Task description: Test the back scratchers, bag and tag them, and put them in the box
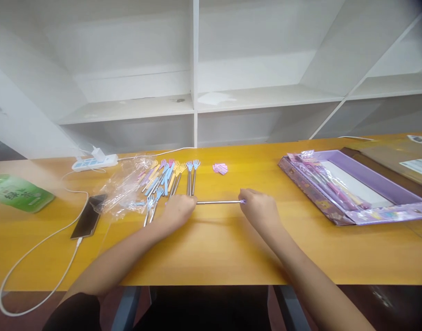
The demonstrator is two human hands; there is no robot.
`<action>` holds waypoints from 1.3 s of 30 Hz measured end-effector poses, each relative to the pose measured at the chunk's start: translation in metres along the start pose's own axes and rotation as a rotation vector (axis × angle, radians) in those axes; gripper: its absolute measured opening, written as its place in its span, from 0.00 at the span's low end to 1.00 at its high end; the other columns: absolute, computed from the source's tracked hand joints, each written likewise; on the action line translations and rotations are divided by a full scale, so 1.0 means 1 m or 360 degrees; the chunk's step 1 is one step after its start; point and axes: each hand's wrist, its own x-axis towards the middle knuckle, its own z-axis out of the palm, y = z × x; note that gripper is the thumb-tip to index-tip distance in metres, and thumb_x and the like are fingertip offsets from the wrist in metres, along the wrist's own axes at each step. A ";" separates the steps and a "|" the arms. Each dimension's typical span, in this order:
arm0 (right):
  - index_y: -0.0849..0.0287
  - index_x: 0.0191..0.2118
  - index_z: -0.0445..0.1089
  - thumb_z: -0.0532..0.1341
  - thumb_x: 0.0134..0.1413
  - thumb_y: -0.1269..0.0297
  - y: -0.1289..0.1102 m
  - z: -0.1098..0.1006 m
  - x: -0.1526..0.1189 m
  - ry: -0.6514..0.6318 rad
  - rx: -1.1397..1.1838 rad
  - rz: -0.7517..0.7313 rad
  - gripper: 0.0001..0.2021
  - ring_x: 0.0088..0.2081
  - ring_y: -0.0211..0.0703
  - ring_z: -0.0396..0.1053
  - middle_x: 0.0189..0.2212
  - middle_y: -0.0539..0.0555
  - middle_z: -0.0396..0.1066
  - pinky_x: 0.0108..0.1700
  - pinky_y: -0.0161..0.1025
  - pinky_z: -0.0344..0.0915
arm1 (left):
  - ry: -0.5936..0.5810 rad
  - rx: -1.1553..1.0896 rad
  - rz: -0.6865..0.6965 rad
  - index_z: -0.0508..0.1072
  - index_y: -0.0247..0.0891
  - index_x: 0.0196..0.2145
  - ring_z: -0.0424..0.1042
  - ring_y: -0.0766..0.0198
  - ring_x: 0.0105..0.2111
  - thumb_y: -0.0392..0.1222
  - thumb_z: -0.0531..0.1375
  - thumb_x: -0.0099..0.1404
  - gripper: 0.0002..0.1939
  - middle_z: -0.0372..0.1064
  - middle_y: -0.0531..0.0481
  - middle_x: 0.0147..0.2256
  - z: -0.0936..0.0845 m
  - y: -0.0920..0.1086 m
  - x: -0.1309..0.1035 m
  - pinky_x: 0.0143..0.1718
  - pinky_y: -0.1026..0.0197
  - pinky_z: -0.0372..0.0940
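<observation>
Silvery rod (218, 202) | crosswise between both hands (179, 210) (261, 209) | each gripping an end (purple at the right)

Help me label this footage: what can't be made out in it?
In the head view:
- Metal rod: the parts hidden in the grip of the left hand and right hand.
- Green pouch: its left part, cut off by the picture's edge.
- Pink pieces: any print, too small.
- Carton label: its text, blurred and small.

A black sleeve (72, 315) ends near the left elbow (97, 290); the forearms (131, 250) are bare; dark clothing (211, 312), dimly seen, probably covers the lap.
</observation>
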 end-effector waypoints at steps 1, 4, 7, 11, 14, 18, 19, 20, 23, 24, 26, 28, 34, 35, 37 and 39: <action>0.59 0.36 0.76 0.53 0.61 0.74 -0.008 0.001 -0.001 -0.0060 -0.0002 -0.0031 0.13 0.27 0.42 0.66 0.31 0.57 0.77 0.29 0.39 0.43 | -0.0007 -0.0006 0.0017 0.78 0.33 0.44 0.82 0.48 0.38 0.25 0.55 0.66 0.15 0.80 0.32 0.36 -0.001 0.004 0.000 0.38 0.54 0.72; 0.59 0.40 0.75 0.53 0.65 0.73 -0.038 0.008 -0.004 -0.0253 -0.0010 -0.0127 0.13 0.29 0.43 0.69 0.34 0.59 0.77 0.30 0.40 0.43 | -0.0045 -0.0025 0.0095 0.79 0.32 0.42 0.82 0.47 0.39 0.25 0.56 0.65 0.13 0.80 0.32 0.36 -0.004 0.017 0.003 0.39 0.53 0.73; 0.60 0.42 0.75 0.52 0.67 0.72 -0.056 0.017 -0.004 -0.0323 0.0025 -0.0165 0.13 0.30 0.43 0.70 0.35 0.59 0.77 0.30 0.40 0.42 | -0.0071 -0.0031 0.0139 0.79 0.32 0.41 0.83 0.45 0.39 0.25 0.56 0.66 0.13 0.80 0.32 0.36 -0.002 0.024 0.007 0.39 0.51 0.74; 0.59 0.41 0.75 0.53 0.68 0.70 -0.053 0.035 0.001 -0.0304 0.0169 -0.0219 0.12 0.32 0.43 0.71 0.37 0.59 0.78 0.31 0.40 0.43 | -0.0076 -0.0024 0.0129 0.78 0.31 0.43 0.83 0.42 0.40 0.24 0.54 0.67 0.15 0.79 0.30 0.37 0.009 0.020 0.009 0.39 0.48 0.75; 0.58 0.39 0.74 0.56 0.66 0.69 -0.047 0.050 0.002 -0.0328 0.0231 -0.0259 0.09 0.34 0.42 0.71 0.37 0.57 0.79 0.32 0.39 0.46 | -0.0098 -0.0035 0.0157 0.78 0.30 0.43 0.83 0.42 0.40 0.25 0.54 0.67 0.14 0.80 0.31 0.36 0.021 0.018 0.011 0.39 0.49 0.75; 0.57 0.36 0.74 0.57 0.65 0.69 -0.045 0.059 -0.001 -0.0344 0.0308 -0.0275 0.08 0.34 0.41 0.71 0.36 0.54 0.79 0.33 0.38 0.49 | -0.0109 -0.0058 0.0203 0.77 0.30 0.45 0.83 0.44 0.41 0.26 0.55 0.69 0.13 0.80 0.32 0.38 0.033 0.018 0.014 0.41 0.50 0.75; 0.57 0.36 0.73 0.57 0.65 0.69 -0.045 0.059 -0.002 -0.0341 0.0321 -0.0273 0.09 0.34 0.41 0.71 0.35 0.54 0.79 0.33 0.37 0.49 | -0.0111 -0.0061 0.0206 0.77 0.30 0.45 0.83 0.45 0.41 0.26 0.55 0.69 0.12 0.80 0.32 0.38 0.035 0.018 0.015 0.41 0.51 0.75; 0.57 0.36 0.73 0.56 0.65 0.69 -0.045 0.059 -0.003 -0.0335 0.0336 -0.0270 0.09 0.34 0.41 0.71 0.35 0.53 0.79 0.33 0.37 0.49 | -0.0112 -0.0062 0.0207 0.76 0.30 0.45 0.83 0.45 0.41 0.26 0.56 0.69 0.12 0.80 0.32 0.38 0.036 0.018 0.016 0.41 0.51 0.75; 0.56 0.33 0.72 0.57 0.65 0.67 -0.044 0.059 -0.002 -0.0307 0.0447 -0.0236 0.09 0.33 0.41 0.70 0.33 0.53 0.78 0.33 0.38 0.49 | -0.0111 -0.0059 0.0201 0.75 0.30 0.45 0.83 0.44 0.40 0.26 0.57 0.68 0.11 0.79 0.33 0.37 0.038 0.018 0.017 0.39 0.51 0.75; 0.56 0.32 0.72 0.57 0.65 0.66 -0.043 0.059 -0.002 -0.0298 0.0486 -0.0220 0.10 0.32 0.41 0.69 0.33 0.53 0.78 0.33 0.38 0.49 | -0.0108 -0.0057 0.0199 0.75 0.30 0.46 0.83 0.43 0.40 0.26 0.56 0.68 0.12 0.79 0.33 0.37 0.039 0.018 0.017 0.39 0.50 0.75; 0.56 0.31 0.71 0.57 0.66 0.64 -0.042 0.059 -0.001 -0.0288 0.0544 -0.0187 0.11 0.31 0.41 0.68 0.31 0.53 0.77 0.33 0.38 0.49 | -0.0093 -0.0054 0.0197 0.74 0.30 0.47 0.83 0.42 0.41 0.26 0.55 0.69 0.12 0.79 0.33 0.38 0.040 0.019 0.017 0.39 0.48 0.75; 0.56 0.30 0.70 0.57 0.66 0.63 -0.041 0.060 0.000 -0.0288 0.0559 -0.0169 0.12 0.30 0.41 0.67 0.30 0.53 0.77 0.32 0.38 0.48 | -0.0077 -0.0053 0.0195 0.74 0.30 0.48 0.82 0.42 0.42 0.27 0.53 0.70 0.12 0.79 0.33 0.39 0.041 0.020 0.017 0.39 0.47 0.75; 0.56 0.29 0.69 0.57 0.66 0.62 -0.038 0.060 0.002 -0.0284 0.0636 -0.0129 0.12 0.30 0.42 0.67 0.29 0.54 0.76 0.32 0.38 0.47 | -0.0055 -0.0057 0.0217 0.72 0.31 0.48 0.83 0.44 0.42 0.27 0.53 0.71 0.13 0.79 0.34 0.41 0.041 0.021 0.017 0.40 0.49 0.75; 0.56 0.29 0.68 0.57 0.65 0.62 -0.038 0.060 0.003 -0.0287 0.0646 -0.0124 0.12 0.30 0.42 0.67 0.29 0.54 0.76 0.32 0.38 0.47 | -0.0048 -0.0059 0.0219 0.72 0.31 0.48 0.82 0.44 0.42 0.27 0.52 0.71 0.13 0.79 0.34 0.41 0.041 0.021 0.017 0.40 0.50 0.75; 0.56 0.29 0.68 0.58 0.64 0.63 -0.037 0.061 0.003 -0.0290 0.0652 -0.0123 0.11 0.30 0.42 0.66 0.29 0.53 0.75 0.32 0.38 0.46 | -0.0027 -0.0065 0.0223 0.72 0.32 0.49 0.82 0.45 0.42 0.27 0.52 0.71 0.13 0.79 0.34 0.41 0.042 0.022 0.017 0.40 0.50 0.74; 0.55 0.29 0.67 0.59 0.63 0.64 -0.035 0.062 0.004 -0.0287 0.0663 -0.0126 0.10 0.30 0.42 0.66 0.29 0.53 0.75 0.31 0.38 0.46 | -0.0006 -0.0072 0.0218 0.72 0.33 0.49 0.82 0.45 0.41 0.27 0.52 0.71 0.13 0.79 0.34 0.41 0.041 0.023 0.016 0.39 0.51 0.74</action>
